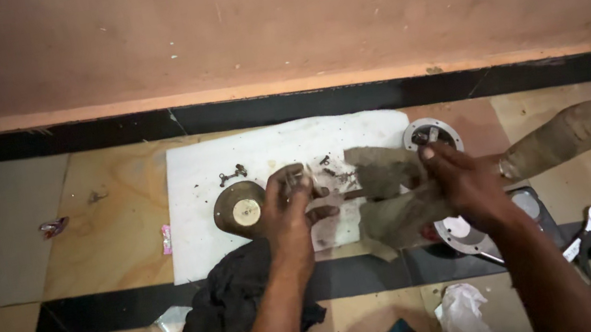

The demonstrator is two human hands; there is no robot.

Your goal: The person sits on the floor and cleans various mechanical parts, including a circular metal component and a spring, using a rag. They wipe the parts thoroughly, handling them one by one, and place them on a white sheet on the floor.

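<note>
Crouching over a white sheet (198, 206) on the floor, a person is pinching a small metal part (297, 182) in the left hand (289, 211) while the right hand (467, 185) is gripping a dirty rag (389, 198), apparently mid-cleaning; wiping the part likely follows.

Small grimy metal part (295, 182) is pinched up off the white sheet, too dark to make out its shape. The dirty grey-brown rag (389, 198) is bunched up just beside it, draped down toward the floor.
</note>
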